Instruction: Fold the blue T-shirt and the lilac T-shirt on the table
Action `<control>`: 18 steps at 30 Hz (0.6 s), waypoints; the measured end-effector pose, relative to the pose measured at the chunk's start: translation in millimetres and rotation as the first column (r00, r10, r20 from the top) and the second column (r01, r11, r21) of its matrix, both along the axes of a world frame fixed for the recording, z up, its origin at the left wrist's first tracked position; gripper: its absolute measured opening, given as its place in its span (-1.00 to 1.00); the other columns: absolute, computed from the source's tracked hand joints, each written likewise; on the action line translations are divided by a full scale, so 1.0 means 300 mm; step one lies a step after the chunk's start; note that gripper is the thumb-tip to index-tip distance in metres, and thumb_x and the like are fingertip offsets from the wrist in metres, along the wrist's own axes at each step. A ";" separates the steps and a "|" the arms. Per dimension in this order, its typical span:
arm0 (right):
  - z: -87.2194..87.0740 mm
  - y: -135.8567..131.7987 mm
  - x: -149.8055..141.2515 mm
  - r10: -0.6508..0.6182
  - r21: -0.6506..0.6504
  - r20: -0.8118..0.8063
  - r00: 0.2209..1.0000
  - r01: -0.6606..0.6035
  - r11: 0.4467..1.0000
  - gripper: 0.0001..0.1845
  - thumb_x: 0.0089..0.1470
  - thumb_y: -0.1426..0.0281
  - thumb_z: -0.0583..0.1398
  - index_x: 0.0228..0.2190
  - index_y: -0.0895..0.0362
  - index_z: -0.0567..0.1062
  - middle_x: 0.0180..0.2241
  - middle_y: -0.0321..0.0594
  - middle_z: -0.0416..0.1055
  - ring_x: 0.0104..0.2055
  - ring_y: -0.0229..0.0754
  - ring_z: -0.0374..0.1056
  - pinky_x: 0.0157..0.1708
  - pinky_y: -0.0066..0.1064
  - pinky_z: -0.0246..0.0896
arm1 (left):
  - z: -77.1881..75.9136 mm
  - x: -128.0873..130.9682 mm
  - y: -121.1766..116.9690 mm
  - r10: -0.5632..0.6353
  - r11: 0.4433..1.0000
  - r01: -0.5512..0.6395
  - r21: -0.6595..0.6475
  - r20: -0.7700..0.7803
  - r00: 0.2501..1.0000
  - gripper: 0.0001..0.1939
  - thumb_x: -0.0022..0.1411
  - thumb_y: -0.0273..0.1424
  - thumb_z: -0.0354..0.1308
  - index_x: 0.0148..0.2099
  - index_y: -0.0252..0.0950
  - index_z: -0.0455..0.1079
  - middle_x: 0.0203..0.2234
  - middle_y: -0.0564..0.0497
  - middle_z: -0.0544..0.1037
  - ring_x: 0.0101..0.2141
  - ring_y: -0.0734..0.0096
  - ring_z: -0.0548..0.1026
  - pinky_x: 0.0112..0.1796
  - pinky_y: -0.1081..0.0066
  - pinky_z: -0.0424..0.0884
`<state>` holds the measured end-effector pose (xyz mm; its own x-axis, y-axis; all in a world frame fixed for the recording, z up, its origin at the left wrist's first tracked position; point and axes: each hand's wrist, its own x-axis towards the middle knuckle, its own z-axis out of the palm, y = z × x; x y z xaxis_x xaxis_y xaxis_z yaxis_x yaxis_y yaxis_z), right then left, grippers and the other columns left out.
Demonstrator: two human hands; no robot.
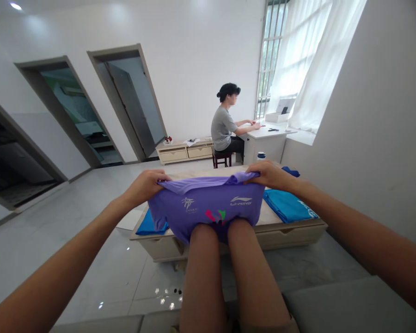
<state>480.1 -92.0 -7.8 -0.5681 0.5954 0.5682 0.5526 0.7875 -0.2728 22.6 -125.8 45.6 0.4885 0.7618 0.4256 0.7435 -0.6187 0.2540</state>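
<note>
A purple T-shirt [208, 203] with white lettering and a small coloured print is stretched between my two hands, above a low wooden table. My left hand [149, 185] pinches its upper left edge. On the upper right edge, my right hand [268, 175] grips the fabric. The shirt's lower part hangs down by my knees [241, 226] and hides the middle of the table's front. Blue folded cloth [149, 225] shows behind the shirt at left. Another blue folded garment [291, 206] with white lettering lies on the table at right.
The low wooden table [319, 225] has drawers. A white bottle with a dark cap [261, 156] and a dark blue item [290, 171] are behind my right hand. Further off, a person [223, 127] sits at a white desk [268, 132]; a low cabinet [175, 154] stands by the wall.
</note>
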 end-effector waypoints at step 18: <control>-0.220 -0.069 0.008 -0.402 0.124 -0.507 0.763 0.526 0.841 -0.84 0.37 0.20 0.17 -0.17 0.00 0.46 -0.33 -0.18 0.62 -0.31 0.02 0.53 -0.24 -0.25 0.35 | -0.292 0.018 -0.054 0.272 0.911 -0.378 0.167 0.445 0.853 -0.61 0.47 -0.11 0.05 -0.30 -0.23 0.49 -0.51 0.06 0.53 -0.45 0.35 0.45 -0.38 0.43 0.38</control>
